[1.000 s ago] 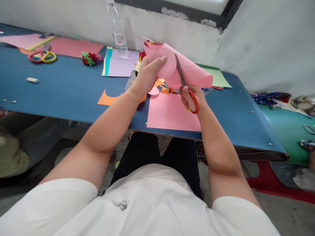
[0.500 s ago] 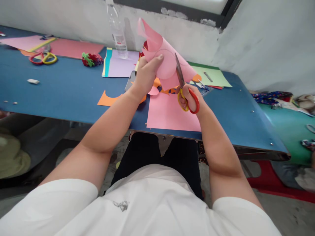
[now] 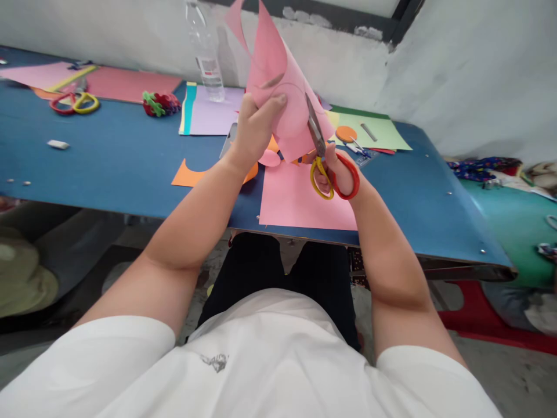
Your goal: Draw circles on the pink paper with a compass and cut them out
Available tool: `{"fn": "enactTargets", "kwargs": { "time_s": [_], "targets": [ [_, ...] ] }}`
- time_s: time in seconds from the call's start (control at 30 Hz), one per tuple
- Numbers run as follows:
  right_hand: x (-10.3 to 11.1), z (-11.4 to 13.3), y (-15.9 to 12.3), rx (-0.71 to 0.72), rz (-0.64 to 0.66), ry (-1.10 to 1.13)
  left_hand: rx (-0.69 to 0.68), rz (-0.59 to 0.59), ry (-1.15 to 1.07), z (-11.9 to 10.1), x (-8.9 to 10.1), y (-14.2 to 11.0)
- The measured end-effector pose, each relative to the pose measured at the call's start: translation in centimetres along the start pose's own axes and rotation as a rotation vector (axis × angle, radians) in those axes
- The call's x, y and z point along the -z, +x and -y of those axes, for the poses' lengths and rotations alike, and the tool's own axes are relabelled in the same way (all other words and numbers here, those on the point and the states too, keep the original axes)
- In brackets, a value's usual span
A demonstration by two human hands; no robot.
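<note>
This looks like a craft room or classroom: a long blue table [image 3: 122,157] spread with coloured sheets [image 3: 134,84], scissors [image 3: 317,130] at centre, a green table [image 3: 513,226] at right.

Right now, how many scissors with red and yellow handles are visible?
2: one pair in the right hand, another pair leftward on the blue table. Others may be hidden.

Bright diffuse light, pale window [image 3: 365,4] past the right hand [image 3: 343,169], soft shadow by the bottle [image 3: 209,67] beyond the left hand [image 3: 256,132], edges stretched and blurry.
</note>
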State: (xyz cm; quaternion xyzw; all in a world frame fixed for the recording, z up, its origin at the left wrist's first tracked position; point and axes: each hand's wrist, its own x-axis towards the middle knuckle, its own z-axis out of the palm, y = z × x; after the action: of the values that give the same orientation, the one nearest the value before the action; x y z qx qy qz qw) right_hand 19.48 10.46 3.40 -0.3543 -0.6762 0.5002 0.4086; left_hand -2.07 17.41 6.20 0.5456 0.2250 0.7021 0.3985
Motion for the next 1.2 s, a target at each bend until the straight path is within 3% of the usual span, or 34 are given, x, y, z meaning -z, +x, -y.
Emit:
{"fn": "enactTargets", "kwargs": {
  "time_s": [0.17,0.57,0.97,1.2],
  "targets": [
    [-0.19,0.18,-0.13,0.019,0.012,0.038,0.033,-0.065,-0.08,0.64,0.14,0.46],
    [-0.01,-0.17,0.21,-0.031,0.028,0.053,0.181,-0.025,-0.178,0.52,-0.26,0.45],
    [-0.55,-0.21,0.01,0.064,-0.02,0.014,0.113,0.132,-0.185,-0.15,-0.19,-0.15],
    [-0.36,-0.1,0.09,-0.02,0.029,0.016,0.124,0.133,-0.189,-0.04,0.18,-0.03]
  ]
}}
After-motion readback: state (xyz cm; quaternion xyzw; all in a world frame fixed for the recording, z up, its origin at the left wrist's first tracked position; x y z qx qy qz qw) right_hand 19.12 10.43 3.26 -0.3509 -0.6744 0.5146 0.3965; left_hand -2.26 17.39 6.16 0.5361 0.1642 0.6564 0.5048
